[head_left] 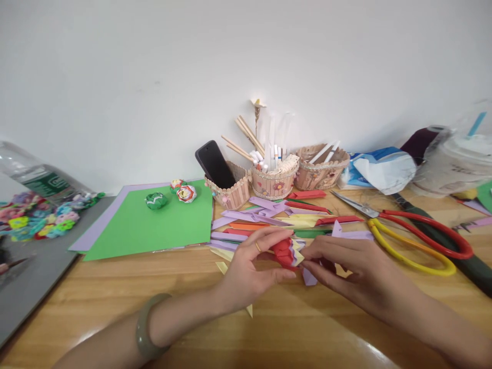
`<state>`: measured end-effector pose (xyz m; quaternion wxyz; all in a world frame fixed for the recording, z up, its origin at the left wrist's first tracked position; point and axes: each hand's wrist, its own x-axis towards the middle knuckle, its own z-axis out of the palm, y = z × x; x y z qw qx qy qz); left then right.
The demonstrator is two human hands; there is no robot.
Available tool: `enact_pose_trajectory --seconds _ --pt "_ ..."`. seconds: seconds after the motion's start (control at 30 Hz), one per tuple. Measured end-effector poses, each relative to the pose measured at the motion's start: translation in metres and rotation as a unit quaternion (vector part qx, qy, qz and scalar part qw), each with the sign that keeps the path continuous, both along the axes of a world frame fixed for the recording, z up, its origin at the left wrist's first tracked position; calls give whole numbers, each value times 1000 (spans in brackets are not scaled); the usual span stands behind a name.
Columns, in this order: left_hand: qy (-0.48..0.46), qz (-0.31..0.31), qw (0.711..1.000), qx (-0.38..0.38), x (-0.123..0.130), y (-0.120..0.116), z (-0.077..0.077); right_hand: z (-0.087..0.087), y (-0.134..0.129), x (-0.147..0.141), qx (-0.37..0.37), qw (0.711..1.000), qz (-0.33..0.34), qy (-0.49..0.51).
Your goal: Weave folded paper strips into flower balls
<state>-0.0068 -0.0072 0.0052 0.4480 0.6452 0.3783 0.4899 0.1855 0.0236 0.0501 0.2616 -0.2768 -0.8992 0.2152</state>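
Between my two hands is a small folded-paper piece (283,251), red on the left with zigzag pale yellow and lilac edges toward the right. My left hand (251,269), with a ring on one finger, curls round its red side, thumb below and fingers above. The fingertips of my right hand (346,264) pinch its yellow and lilac end. A lilac paper strip (309,277) hangs below the right fingertips. Behind the hands lie several folded paper strips (265,212) in lilac, red, yellow, orange and green. A thin yellow strip (222,267) sticks out beneath my left hand.
Scissors (384,215) with red and yellow handles lie at the right. Green paper (146,230) at the left carries woven paper balls (186,193). Decorated baskets (274,183) stand along the wall, one holding a phone (215,164). A plastic bottle (38,177) lies far left; a drink cup (457,159) stands right.
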Motion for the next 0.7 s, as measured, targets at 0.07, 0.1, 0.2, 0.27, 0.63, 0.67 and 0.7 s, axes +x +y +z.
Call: enact_pose_trajectory --seconds 0.07,0.1,0.2,0.27,0.63,0.67,0.7 --pt "-3 5 1000 4 0 1 -1 -1 0 1 6 1000 2 -1" --pt "-3 9 1000 7 0 1 -2 -1 0 2 9 1000 3 0" --pt "-3 21 1000 17 0 1 -3 -2 0 2 14 1000 -5 1" --pt "1 20 1000 24 0 0 -3 -1 -1 0 2 1000 -17 -4" --pt "16 21 999 33 1 1 -3 3 0 -5 -58 997 -48 4" --pt "16 22 999 34 1 1 -3 3 -1 -5 -64 997 -52 2" --pt "16 22 999 34 1 1 -3 3 -1 -5 -72 996 -56 -1"
